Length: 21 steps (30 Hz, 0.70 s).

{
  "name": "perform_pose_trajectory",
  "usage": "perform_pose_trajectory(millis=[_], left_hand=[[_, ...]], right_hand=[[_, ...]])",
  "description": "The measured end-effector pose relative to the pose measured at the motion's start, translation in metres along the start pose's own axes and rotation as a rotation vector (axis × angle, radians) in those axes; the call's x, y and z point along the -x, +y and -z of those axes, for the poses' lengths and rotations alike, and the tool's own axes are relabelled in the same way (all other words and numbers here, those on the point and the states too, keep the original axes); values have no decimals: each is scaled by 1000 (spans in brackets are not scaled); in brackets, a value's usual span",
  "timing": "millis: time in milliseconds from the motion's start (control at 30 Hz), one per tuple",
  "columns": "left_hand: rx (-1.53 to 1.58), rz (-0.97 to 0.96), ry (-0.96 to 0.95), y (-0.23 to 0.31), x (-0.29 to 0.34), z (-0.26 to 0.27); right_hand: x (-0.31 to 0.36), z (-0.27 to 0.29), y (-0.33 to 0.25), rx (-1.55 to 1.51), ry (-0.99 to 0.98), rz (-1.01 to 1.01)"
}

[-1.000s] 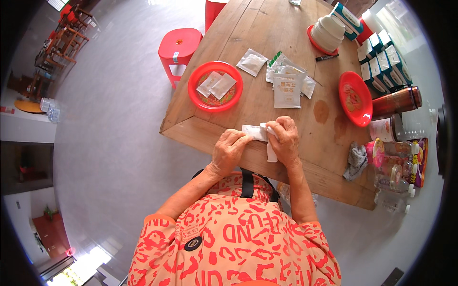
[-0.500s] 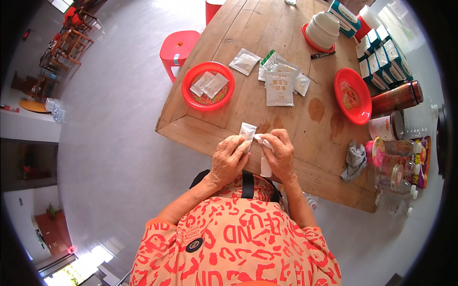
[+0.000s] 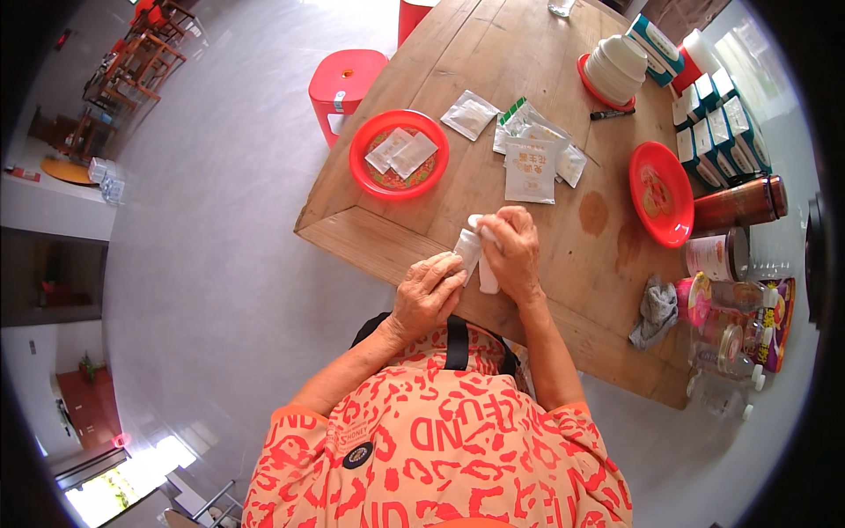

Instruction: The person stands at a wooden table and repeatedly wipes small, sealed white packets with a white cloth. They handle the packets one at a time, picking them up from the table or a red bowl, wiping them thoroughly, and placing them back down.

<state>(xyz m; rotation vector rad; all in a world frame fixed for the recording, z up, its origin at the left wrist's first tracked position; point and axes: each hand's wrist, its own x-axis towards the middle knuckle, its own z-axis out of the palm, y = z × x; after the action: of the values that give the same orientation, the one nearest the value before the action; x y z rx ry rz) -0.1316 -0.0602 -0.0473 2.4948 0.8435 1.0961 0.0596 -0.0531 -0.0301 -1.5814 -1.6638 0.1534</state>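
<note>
At the table's near edge, my left hand (image 3: 429, 289) is closed on a narrow white sachet (image 3: 469, 245), which sticks up past the fingertips. Right beside it, my right hand (image 3: 512, 253) grips a slim white object (image 3: 488, 278). A rounded white end of it shows above the fingers, close to the sachet's top; its kind I cannot make out. Ahead of my hands lie a larger white packet (image 3: 530, 172) and several others partly under it. Two white sachets (image 3: 413, 156) rest in a red round tray (image 3: 358, 176) to the left.
The wooden table (image 3: 370, 242) has a red oval plate (image 3: 651, 216), stacked white bowls (image 3: 614, 70), a marker (image 3: 612, 113) and a grey cloth (image 3: 654, 312) on its right side. Tissue packs (image 3: 726, 136), a copper-coloured flask (image 3: 739, 204) and bottles line that edge. A red stool (image 3: 348, 75) stands left.
My right hand has moved up and forward along the sachet with the slim white object. My left hand stays closed on the sachet, and the view has shifted slightly.
</note>
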Motion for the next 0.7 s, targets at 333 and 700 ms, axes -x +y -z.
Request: perform_pose_trajectory(millis=[333,700], left_hand=[[27,-1,-38,-5,0,2],[72,-75,-125,-1,5,15]], right_hand=[[0,-6,-13,124,-73,40],[15,2,-15,-32,-108,224]])
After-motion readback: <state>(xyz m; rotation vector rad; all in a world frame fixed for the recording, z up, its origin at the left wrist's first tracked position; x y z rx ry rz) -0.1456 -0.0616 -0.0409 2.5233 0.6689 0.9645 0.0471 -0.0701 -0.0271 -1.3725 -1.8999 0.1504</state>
